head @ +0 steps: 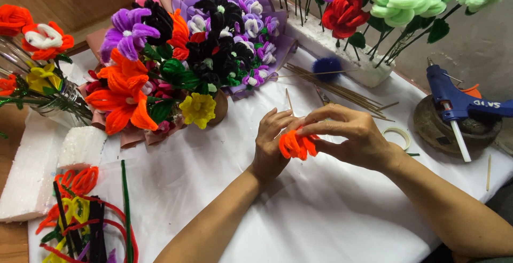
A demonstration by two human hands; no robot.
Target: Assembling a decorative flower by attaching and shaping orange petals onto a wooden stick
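Observation:
A small orange pipe-cleaner flower (pixel 296 145) is held between both my hands over the white cloth (pixel 320 209). My left hand (pixel 271 143) grips it from the left with fingers curled behind it. My right hand (pixel 352 135) pinches its top petals from the right with thumb and forefinger. A thin wooden stick (pixel 289 101) pokes up behind my left fingers.
Bouquets of pipe-cleaner flowers (pixel 176 60) stand at the back left. Flowers on stems are stuck in a foam block (pixel 342 44) at the back right. A blue glue gun (pixel 454 103) rests on a round stand. Wooden sticks (pixel 342 89), tape roll (pixel 398 135), loose pipe cleaners (pixel 85 215), foam pieces (pixel 37 172).

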